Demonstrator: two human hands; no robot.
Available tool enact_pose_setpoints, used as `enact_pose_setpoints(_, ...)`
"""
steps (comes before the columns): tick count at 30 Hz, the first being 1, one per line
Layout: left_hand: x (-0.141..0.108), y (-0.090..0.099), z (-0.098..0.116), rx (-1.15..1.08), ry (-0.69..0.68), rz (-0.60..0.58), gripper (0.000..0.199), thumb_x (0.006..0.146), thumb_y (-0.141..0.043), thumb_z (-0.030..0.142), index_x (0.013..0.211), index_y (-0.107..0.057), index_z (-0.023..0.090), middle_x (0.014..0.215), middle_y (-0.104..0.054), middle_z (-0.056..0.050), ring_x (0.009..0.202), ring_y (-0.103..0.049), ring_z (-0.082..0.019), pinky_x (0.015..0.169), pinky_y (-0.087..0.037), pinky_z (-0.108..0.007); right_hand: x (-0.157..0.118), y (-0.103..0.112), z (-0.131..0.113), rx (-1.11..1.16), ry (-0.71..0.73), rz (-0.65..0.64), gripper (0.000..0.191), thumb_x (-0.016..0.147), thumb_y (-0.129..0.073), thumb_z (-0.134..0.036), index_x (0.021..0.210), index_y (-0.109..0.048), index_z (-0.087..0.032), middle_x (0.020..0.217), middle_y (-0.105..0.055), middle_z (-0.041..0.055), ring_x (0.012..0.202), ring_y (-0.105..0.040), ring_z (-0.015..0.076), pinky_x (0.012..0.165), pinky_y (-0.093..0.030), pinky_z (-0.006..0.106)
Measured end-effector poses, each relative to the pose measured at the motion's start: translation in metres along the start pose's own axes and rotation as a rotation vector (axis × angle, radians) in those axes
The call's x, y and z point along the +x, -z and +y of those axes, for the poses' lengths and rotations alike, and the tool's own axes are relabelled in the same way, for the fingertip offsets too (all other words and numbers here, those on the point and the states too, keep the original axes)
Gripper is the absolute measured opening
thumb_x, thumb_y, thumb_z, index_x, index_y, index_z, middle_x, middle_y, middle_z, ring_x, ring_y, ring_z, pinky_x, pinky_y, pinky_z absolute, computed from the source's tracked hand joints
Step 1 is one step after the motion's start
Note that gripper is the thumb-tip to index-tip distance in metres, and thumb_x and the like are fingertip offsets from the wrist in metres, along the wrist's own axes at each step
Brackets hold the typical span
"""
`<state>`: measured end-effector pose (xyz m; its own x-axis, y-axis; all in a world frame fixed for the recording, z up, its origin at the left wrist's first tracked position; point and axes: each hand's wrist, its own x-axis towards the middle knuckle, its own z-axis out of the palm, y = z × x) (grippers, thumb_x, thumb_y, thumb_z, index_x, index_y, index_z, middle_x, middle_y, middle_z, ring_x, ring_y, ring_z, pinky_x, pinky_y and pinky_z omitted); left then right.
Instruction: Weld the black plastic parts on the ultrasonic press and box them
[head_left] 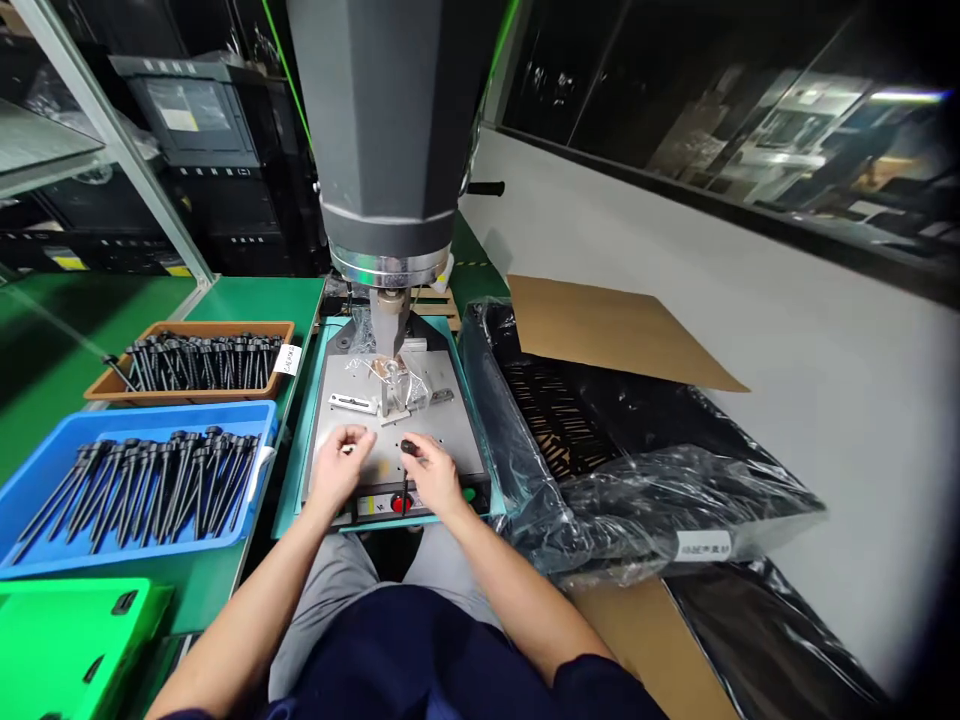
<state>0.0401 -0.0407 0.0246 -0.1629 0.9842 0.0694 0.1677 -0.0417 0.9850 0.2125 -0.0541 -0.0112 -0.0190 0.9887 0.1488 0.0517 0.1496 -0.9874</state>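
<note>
In my right hand [433, 478] is a black long-stemmed part [405, 488] with a thick round head, gripped near the head, its stem pointing down. My left hand [341, 468] is to the left of it, thumb and fingertips closed together; a small dark spot shows at the fingertips, too small to name. Both hands are over the front of a grey metal machine plate [382, 455]. Just beyond them stands a small fixture [394, 412] partly wrapped in clear plastic, under the tool [390, 325] of a large grey press head [386, 130].
Left, a blue bin [259, 480] and a brown bin [94, 390] hold many black stemmed parts; a green bin [60, 640] is nearer. Red [402, 503] and green [469, 494] buttons line the machine's front. Right, a plastic-lined box [517, 470] holds black parts under a cardboard sheet [615, 325].
</note>
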Motion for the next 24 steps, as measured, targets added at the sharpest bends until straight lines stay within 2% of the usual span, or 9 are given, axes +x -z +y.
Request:
enact_pose_setpoints(2,0.026,0.006,-0.001,-0.121,-0.014,0.022,0.033,0.071,-0.075,0.049,0.072,-0.064,0.017,0.09,-0.066,-0.009,0.109,-0.056,-0.026,0.086,-0.046,-0.034,0.02,-0.003,0.007,0.082,-0.112,0.018,0.041,0.076,-0.067,-0.028,0.117,-0.065,-0.024,0.098,-0.067,0.0036,0.066,-0.06,0.0132,0.044,-0.049,0.021)
enact_pose_setpoints(4,0.05,0.007,0.0,-0.297,0.042,-0.038,0.036,0.066,-0.079,0.048,0.074,-0.064,0.017,0.096,-0.064,-0.008,0.111,-0.055,-0.025,0.086,-0.048,-0.033,0.04,-0.007,0.01,0.157,-0.166,0.015,0.04,0.071,-0.07,-0.028,0.11,-0.065,-0.02,0.084,-0.065,0.0012,0.06,-0.059,0.0122,0.041,-0.045,0.02)
enact_pose_setpoints(8,0.076,0.004,0.006,-0.445,0.101,-0.155,0.042,0.061,-0.083,0.042,0.09,-0.066,0.018,0.105,-0.063,-0.005,0.095,-0.06,-0.017,0.079,-0.051,-0.03,0.071,-0.015,0.005,0.22,-0.178,0.016,0.036,0.068,-0.071,-0.03,0.101,-0.066,-0.016,0.064,-0.06,-0.0027,0.053,-0.053,0.0102,0.043,-0.042,0.02)
enact_pose_setpoints(13,0.078,-0.001,0.013,-0.407,0.064,-0.208,0.045,0.056,-0.087,0.038,0.087,-0.065,0.013,0.086,-0.067,-0.005,0.073,-0.063,-0.014,0.068,-0.05,-0.027,0.087,-0.017,-0.002,0.196,-0.11,-0.017,0.042,0.077,-0.064,-0.037,0.112,-0.065,-0.015,0.066,-0.064,-0.0013,0.049,-0.051,0.0088,0.05,-0.045,0.023)
enact_pose_setpoints(16,0.078,-0.004,0.017,-0.44,0.071,-0.173,0.045,0.054,-0.089,0.036,0.084,-0.065,0.012,0.072,-0.065,-0.002,0.06,-0.06,-0.012,0.061,-0.048,-0.026,0.092,-0.015,-0.006,0.09,0.023,0.022,0.036,0.082,-0.059,-0.038,0.111,-0.066,-0.018,0.083,-0.067,0.0038,0.06,-0.058,0.0116,0.055,-0.049,0.025)
enact_pose_setpoints(18,0.079,-0.005,0.02,-0.478,0.074,-0.153,0.045,0.053,-0.089,0.035,0.084,-0.065,0.012,0.07,-0.065,-0.002,0.059,-0.06,-0.011,0.06,-0.048,-0.025,0.095,-0.013,-0.011,-0.005,0.156,0.085,0.031,0.082,-0.06,-0.035,0.108,-0.068,-0.021,0.104,-0.067,0.0072,0.08,-0.063,0.016,0.065,-0.052,0.027)
enact_pose_setpoints(20,0.082,-0.005,0.024,-0.523,0.079,-0.138,0.045,0.052,-0.089,0.032,0.084,-0.066,0.011,0.071,-0.066,-0.002,0.06,-0.061,-0.011,0.06,-0.048,-0.025,0.099,-0.013,-0.017,-0.076,0.26,0.124,0.026,0.083,-0.06,-0.031,0.106,-0.07,-0.023,0.117,-0.064,0.0082,0.1,-0.061,0.0202,0.077,-0.053,0.03)
enact_pose_setpoints(22,0.084,-0.005,0.03,-0.587,0.092,-0.124,0.044,0.052,-0.09,0.029,0.086,-0.067,0.011,0.073,-0.067,-0.003,0.06,-0.061,-0.011,0.06,-0.049,-0.024,0.104,-0.014,-0.023,-0.118,0.298,0.131,0.024,0.084,-0.059,-0.028,0.104,-0.07,-0.023,0.118,-0.065,0.0082,0.11,-0.058,0.0218,0.085,-0.051,0.032)
enact_pose_setpoints(24,0.087,-0.006,0.037,-0.659,0.109,-0.117,0.044,0.052,-0.089,0.025,0.088,-0.067,0.011,0.076,-0.068,-0.004,0.062,-0.062,-0.011,0.06,-0.05,-0.024,0.11,-0.016,-0.028,-0.158,0.318,0.141,0.022,0.085,-0.06,-0.027,0.103,-0.071,-0.024,0.116,-0.067,0.0072,0.111,-0.058,0.0218,0.091,-0.049,0.034)
